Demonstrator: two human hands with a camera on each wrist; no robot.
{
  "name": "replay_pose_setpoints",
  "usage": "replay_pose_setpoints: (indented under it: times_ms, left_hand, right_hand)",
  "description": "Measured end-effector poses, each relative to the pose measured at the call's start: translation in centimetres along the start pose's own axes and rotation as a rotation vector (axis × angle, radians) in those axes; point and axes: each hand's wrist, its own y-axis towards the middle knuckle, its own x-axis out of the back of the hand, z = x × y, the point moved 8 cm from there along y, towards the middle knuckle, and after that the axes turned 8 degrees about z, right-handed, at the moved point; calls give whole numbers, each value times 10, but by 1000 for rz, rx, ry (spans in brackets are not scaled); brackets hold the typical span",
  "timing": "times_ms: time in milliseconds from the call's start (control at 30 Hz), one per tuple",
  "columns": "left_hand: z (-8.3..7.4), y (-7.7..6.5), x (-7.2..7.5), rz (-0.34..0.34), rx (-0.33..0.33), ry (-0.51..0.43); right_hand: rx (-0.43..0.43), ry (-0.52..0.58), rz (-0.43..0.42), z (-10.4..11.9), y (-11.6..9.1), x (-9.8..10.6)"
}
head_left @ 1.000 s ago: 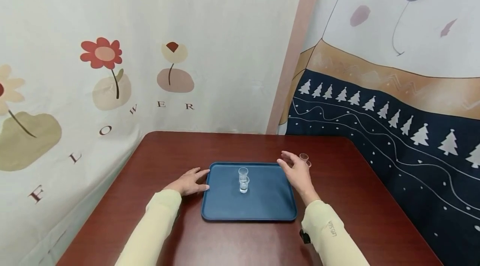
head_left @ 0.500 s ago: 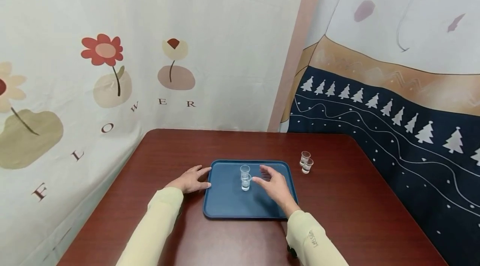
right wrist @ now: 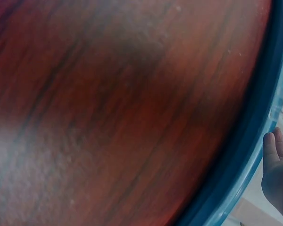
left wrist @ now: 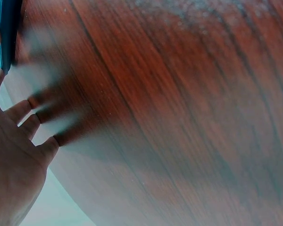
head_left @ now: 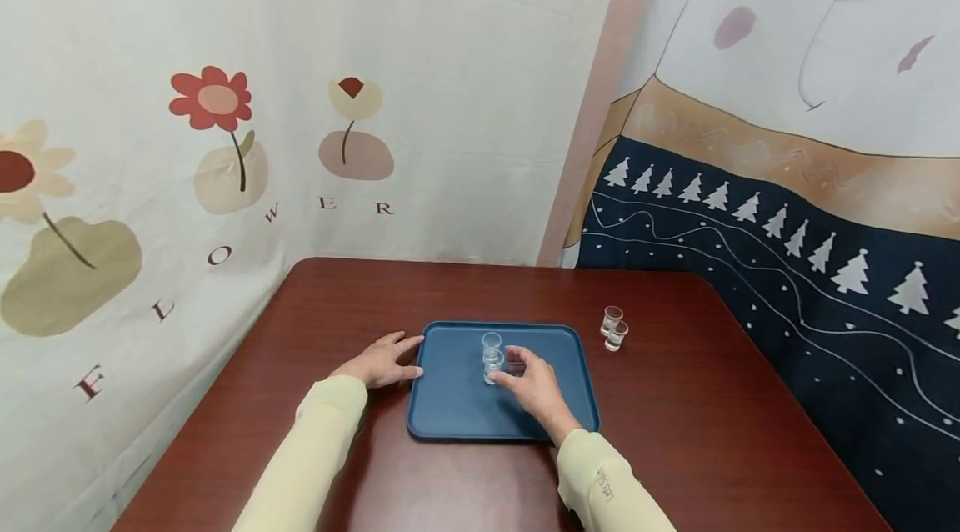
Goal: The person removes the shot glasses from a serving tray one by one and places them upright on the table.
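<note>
A blue tray [head_left: 450, 419] lies on the table, holding a clear shot glass [head_left: 491, 340] and a second, nearer shot glass [head_left: 494, 360] just in front of it. My right hand [head_left: 537, 387] is over the tray, its thumb tip overlapping the lower part of the nearer glass in the head view and its fingers at that glass's right side. In the right wrist view the fingers stretch toward the glasses. My left hand [head_left: 379, 363] lies at the tray's left edge with spread fingers; its thumb and forefinger touch the rim.
Two more shot glasses stand close together on the table's right: a rear glass [head_left: 611, 318] and a front glass [head_left: 617, 336]. The reddish-brown table [head_left: 712, 432] ends at a white flower-printed curtain [head_left: 465, 98] and a dark tree-patterned cloth [head_left: 750, 290].
My right hand has moved left from beside the two right-hand glasses, across the tray, to the nearer glass on it. My left hand has stayed at the tray's left edge.
</note>
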Motion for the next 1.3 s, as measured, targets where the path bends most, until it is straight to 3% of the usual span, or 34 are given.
replay_pose_setpoints:
  times_ms: [300, 667, 933, 1300]
  left_hand:
    - [-2, -5, 1, -15, -8, -9]
    - [-3, -8, -1, -21, 7, -24]
    - [0, -9, -2, -17, 15, -16]
    - [-1, -4, 0, -19, 7, -24]
  right_hand:
    - [-24, -33, -4, 1, 0, -7]
    - [44, -103, -43, 3, 2, -10]
    - [48, -106, -55, 4, 0, -9]
    - [28, -88, -161, 9, 0, 25]
